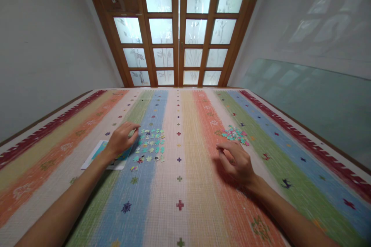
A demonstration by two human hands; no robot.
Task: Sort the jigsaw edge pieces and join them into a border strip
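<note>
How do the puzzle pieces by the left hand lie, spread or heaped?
Spread: the puzzle pieces near the left hand lie in loose rows, with striped cloth showing between them.

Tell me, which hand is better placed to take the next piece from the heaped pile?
Probably the right hand: it is just on the near side of the heaped pile. The left hand is much farther from that pile, beside the spread-out pieces.
</note>
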